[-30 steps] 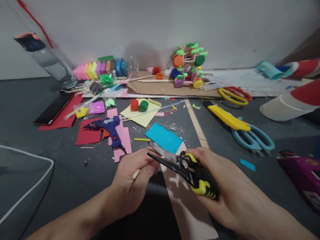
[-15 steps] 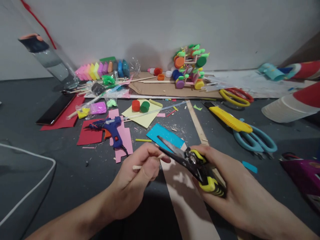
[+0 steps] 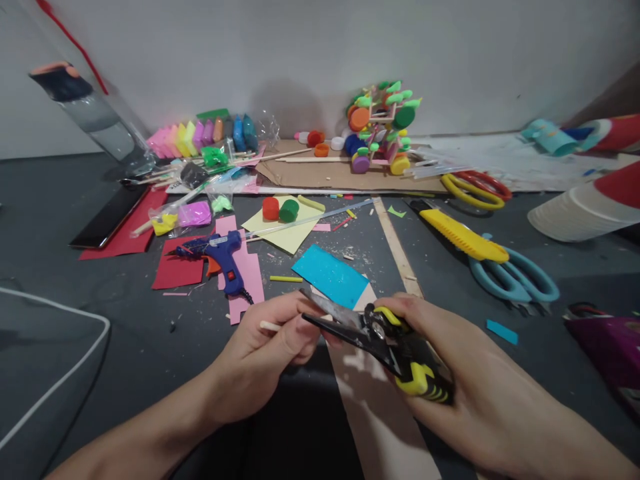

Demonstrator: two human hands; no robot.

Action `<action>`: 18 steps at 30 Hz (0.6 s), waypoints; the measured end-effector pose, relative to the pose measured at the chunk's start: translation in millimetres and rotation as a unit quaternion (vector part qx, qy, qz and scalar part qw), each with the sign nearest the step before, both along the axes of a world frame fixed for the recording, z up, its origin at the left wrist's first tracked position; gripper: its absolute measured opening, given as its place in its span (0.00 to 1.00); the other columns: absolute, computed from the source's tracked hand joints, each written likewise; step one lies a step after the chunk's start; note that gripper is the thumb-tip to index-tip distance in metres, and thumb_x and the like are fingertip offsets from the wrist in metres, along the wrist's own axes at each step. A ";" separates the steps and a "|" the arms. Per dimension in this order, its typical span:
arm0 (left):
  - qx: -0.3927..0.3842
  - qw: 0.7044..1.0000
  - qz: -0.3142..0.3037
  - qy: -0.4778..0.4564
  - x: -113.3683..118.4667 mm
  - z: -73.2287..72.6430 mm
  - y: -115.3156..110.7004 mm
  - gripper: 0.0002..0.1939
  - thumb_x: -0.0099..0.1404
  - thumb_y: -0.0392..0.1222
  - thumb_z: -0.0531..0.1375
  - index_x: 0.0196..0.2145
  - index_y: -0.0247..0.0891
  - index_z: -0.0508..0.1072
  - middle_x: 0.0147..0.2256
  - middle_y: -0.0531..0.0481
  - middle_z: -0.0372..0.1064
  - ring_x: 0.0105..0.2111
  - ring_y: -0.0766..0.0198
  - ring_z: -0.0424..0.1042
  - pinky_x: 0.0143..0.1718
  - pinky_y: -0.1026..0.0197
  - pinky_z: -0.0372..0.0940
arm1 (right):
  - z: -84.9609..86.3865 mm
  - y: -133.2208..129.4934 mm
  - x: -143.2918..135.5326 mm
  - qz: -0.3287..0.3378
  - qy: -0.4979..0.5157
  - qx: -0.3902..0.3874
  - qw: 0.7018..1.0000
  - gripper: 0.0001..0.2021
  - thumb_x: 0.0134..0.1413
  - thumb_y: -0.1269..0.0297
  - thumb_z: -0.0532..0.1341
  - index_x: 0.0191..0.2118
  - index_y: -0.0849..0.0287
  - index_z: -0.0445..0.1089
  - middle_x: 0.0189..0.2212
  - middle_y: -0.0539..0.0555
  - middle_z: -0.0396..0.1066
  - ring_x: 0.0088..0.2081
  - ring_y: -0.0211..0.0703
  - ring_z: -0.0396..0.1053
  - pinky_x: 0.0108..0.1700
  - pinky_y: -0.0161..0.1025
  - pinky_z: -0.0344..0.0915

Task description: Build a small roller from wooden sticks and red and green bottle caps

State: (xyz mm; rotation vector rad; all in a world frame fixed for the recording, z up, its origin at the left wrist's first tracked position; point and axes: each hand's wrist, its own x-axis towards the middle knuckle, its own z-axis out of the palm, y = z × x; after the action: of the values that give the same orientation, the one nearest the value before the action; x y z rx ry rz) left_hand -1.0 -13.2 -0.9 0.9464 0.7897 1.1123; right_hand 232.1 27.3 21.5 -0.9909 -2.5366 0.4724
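Between the thumb and fingers of my left hand [image 3: 267, 353] is a thin wooden stick [image 3: 270, 326], its pale end jutting out on the left. My right hand [image 3: 450, 367] grips black-and-yellow snips [image 3: 387, 347] by the handles, with the blades parted. The blade tips point left, close against my left fingertips, and the stick's other end shows between them. Whether the blades touch the stick I cannot tell. Below and behind the snips lies a pale strip of board [image 3: 370, 413], and a blue paper piece [image 3: 330, 273] is just beyond.
A blue glue gun [image 3: 227, 260] rests on pink paper at left. Red and green caps [image 3: 289, 211] sit on yellow paper. On the right lie a yellow utility knife [image 3: 463, 233], scissors [image 3: 515, 273] and stacked cups [image 3: 580, 210]. A colourful wheel-shaped model [image 3: 380, 130] stands at the back.
The snips have moved left and slightly down, so their blades now straddle the stick's right end. My left hand has shifted a little left.
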 end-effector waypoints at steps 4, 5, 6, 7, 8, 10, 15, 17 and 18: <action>0.005 1.000 -0.003 0.020 -1.8 -1.1 0.5 0.19 0.69 0.56 0.60 0.35 0.36 0.78 0.21 0.56 0.53 0.22 0.70 0.48 0.22 0.64 0.45 | 4.3 0.4 -0.7 0.001 0.000 -0.009 1.000 0.16 0.60 0.58 0.59 0.52 0.55 0.63 0.42 0.57 0.78 0.39 0.51 0.79 0.36 0.42 0.76; 0.006 1.000 -0.004 0.028 -1.9 -1.4 0.5 0.20 0.69 0.56 0.60 0.34 0.36 0.77 0.21 0.55 0.54 0.22 0.70 0.49 0.22 0.63 0.46 | 4.7 0.2 0.0 0.001 -0.002 -0.013 1.000 0.15 0.60 0.58 0.59 0.51 0.55 0.64 0.41 0.57 0.78 0.38 0.50 0.78 0.35 0.41 0.76; 0.005 0.999 -0.004 0.034 -1.8 -1.7 0.5 0.20 0.69 0.57 0.60 0.34 0.36 0.77 0.21 0.55 0.53 0.22 0.69 0.49 0.22 0.63 0.46 | 4.8 -0.1 0.8 0.001 -0.004 -0.016 1.000 0.15 0.60 0.59 0.58 0.51 0.55 0.64 0.41 0.57 0.78 0.38 0.50 0.78 0.34 0.40 0.75; 0.004 0.999 -0.005 0.040 -1.5 -1.9 0.5 0.20 0.69 0.57 0.59 0.34 0.36 0.77 0.21 0.55 0.53 0.22 0.69 0.49 0.22 0.63 0.45 | 4.6 -0.4 1.6 0.001 -0.004 -0.016 1.000 0.14 0.60 0.60 0.58 0.50 0.55 0.64 0.40 0.57 0.78 0.37 0.49 0.78 0.33 0.40 0.75; 0.003 0.999 -0.008 0.041 -1.2 -1.8 0.4 0.20 0.69 0.57 0.59 0.34 0.36 0.77 0.21 0.56 0.53 0.21 0.69 0.48 0.22 0.63 0.45 | 4.3 -0.6 2.2 0.000 -0.003 -0.016 1.000 0.13 0.59 0.60 0.58 0.50 0.55 0.64 0.38 0.56 0.78 0.36 0.49 0.78 0.32 0.40 0.74; 0.003 0.999 -0.011 0.033 -0.4 -1.0 0.2 0.19 0.70 0.56 0.58 0.34 0.36 0.77 0.21 0.56 0.53 0.21 0.69 0.48 0.22 0.63 0.46 | 3.0 -0.5 2.8 -0.004 -0.001 -0.016 1.000 0.12 0.58 0.62 0.58 0.47 0.55 0.65 0.35 0.55 0.77 0.33 0.48 0.77 0.30 0.39 0.73; 0.009 1.000 -0.016 -0.022 1.4 5.0 1.5 0.15 0.73 0.48 0.57 0.35 0.36 0.76 0.21 0.57 0.53 0.20 0.71 0.47 0.22 0.64 0.44 | -0.9 2.3 1.8 -0.020 0.018 -0.025 0.999 0.10 0.57 0.66 0.58 0.46 0.54 0.65 0.33 0.52 0.76 0.31 0.46 0.75 0.30 0.37 0.71; 0.015 0.999 -0.012 -0.037 2.3 7.2 2.3 0.13 0.72 0.47 0.58 0.35 0.36 0.75 0.22 0.58 0.52 0.20 0.72 0.46 0.21 0.64 0.44 | -1.0 3.1 1.7 -0.040 0.029 -0.035 0.998 0.12 0.57 0.65 0.58 0.47 0.54 0.64 0.34 0.53 0.76 0.31 0.45 0.75 0.30 0.37 0.71; 0.019 0.999 -0.005 -0.043 2.7 7.8 2.5 0.12 0.72 0.46 0.59 0.35 0.37 0.75 0.22 0.58 0.53 0.21 0.72 0.47 0.22 0.65 0.45 | -0.6 3.2 1.5 -0.047 0.030 -0.043 0.998 0.12 0.57 0.65 0.58 0.47 0.54 0.64 0.34 0.53 0.76 0.32 0.45 0.75 0.30 0.37 0.71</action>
State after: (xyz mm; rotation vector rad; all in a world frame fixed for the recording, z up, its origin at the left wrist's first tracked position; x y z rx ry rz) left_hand 1.8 -10.6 6.8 0.9268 0.6953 1.1563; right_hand 233.6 30.5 20.9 -1.1055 -2.4221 0.5775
